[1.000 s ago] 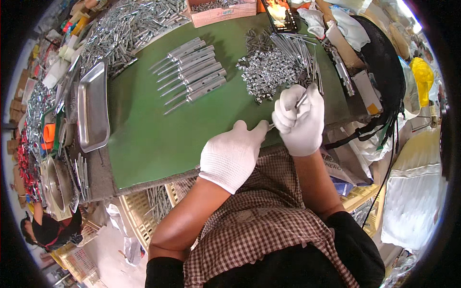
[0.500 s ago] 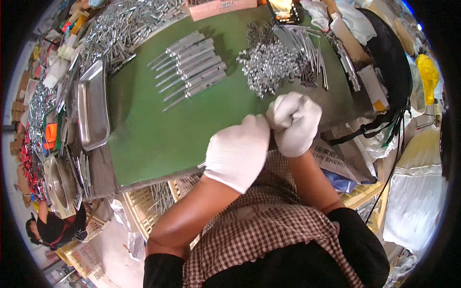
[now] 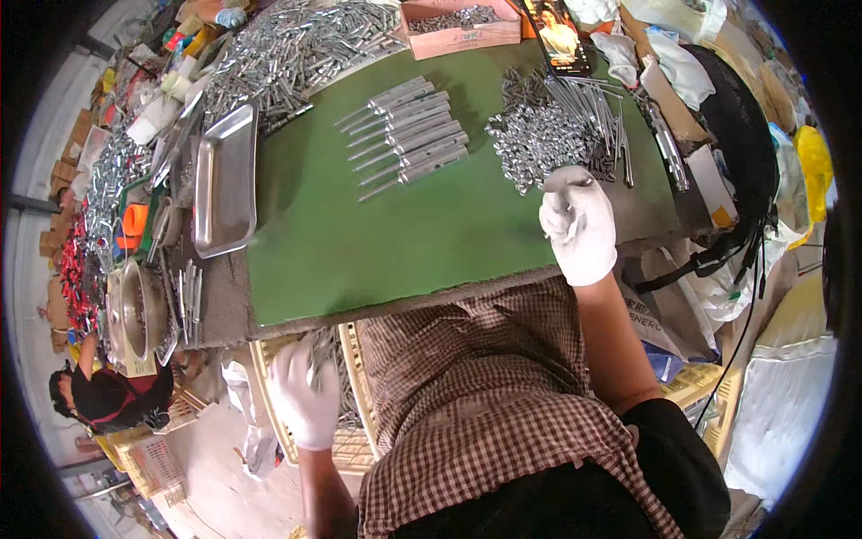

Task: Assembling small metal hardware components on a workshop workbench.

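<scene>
My right hand (image 3: 579,229), in a white glove, is closed at the near edge of a pile of small shiny metal fittings (image 3: 548,135). Its curled fingers hide whatever they hold. Down at the left, my gloved left hand (image 3: 305,395) hangs over a pale yellow plastic basket (image 3: 364,395) that has metal rods inside. Motion blurs it, but the fingers look stretched out, with no clear object in them. On the green mat (image 3: 404,242), several metal cylinders with thin shafts (image 3: 409,135) lie in a slanting row.
Thin metal rods (image 3: 615,135) lie beside the fittings. A steel tray (image 3: 224,180) stands at the mat's left, near a large heap of metal parts (image 3: 305,45). At the back are a pink box (image 3: 462,38) and a lit screen (image 3: 557,36). Another person (image 3: 117,395) is far left.
My hands were together over the mat's near edge. The left has swung down and left to the basket, its fingers loosening; the right remains closed near the fittings. The view has shifted.
</scene>
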Tool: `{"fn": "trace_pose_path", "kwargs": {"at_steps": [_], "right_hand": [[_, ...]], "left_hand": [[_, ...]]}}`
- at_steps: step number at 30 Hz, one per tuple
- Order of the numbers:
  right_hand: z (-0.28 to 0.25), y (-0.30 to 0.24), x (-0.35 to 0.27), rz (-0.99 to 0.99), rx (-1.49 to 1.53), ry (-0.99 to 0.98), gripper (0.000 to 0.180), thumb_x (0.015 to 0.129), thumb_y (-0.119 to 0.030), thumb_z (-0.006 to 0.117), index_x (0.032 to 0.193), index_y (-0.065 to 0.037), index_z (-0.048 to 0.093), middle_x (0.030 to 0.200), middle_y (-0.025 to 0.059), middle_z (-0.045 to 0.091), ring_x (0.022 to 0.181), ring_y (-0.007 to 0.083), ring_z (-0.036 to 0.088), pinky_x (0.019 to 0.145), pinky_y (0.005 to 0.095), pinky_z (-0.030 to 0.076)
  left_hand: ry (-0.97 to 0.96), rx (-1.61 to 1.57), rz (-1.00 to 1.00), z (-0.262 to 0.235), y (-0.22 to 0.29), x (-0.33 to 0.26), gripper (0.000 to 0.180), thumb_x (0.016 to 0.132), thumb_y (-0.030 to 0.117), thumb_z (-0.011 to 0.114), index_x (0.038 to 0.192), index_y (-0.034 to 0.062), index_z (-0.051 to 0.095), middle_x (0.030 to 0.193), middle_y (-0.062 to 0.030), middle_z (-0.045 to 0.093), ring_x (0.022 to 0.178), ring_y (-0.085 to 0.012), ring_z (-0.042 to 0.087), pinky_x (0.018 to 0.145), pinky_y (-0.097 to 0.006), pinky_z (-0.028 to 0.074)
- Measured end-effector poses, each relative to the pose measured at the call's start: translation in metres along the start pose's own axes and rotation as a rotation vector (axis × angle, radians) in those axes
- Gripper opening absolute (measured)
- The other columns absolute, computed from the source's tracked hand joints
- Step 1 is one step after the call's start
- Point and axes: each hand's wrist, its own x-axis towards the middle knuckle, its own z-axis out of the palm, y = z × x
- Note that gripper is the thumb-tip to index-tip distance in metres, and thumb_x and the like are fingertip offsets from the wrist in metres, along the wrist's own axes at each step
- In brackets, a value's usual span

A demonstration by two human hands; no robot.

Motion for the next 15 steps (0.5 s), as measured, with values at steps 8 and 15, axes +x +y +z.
{"fn": "trace_pose_path", "kwargs": {"at_steps": [8,15], "right_hand": [[0.023,0.0,-0.004,0.002,-0.367,-0.024,0.037,0.096,-0.026,0.047,0.119,0.001,0.06,0.083,0.0044,0.062,0.054,0.0044,0.047,0.045,0.0184,0.037],[0.035,-0.007,-0.015,0.133,-0.459,0.014,0.028,0.098,-0.021,0.046,0.108,-0.004,0.065,0.081,-0.0019,0.057,0.058,0.0013,0.043,0.05,0.0171,0.034]], "left_hand": [[0.065,-0.266,0.338,0.039,0.076,0.104,0.023,0.083,0.009,0.066,0.106,0.0087,0.07,0.105,-0.0101,0.067,0.096,-0.0292,0.064,0.087,-0.04,0.049],[0.102,-0.088,0.411,0.109,0.119,0.187,0.02,0.081,0.017,0.072,0.089,0.0075,0.056,0.091,-0.0123,0.062,0.084,-0.033,0.062,0.074,-0.043,0.049]]}}
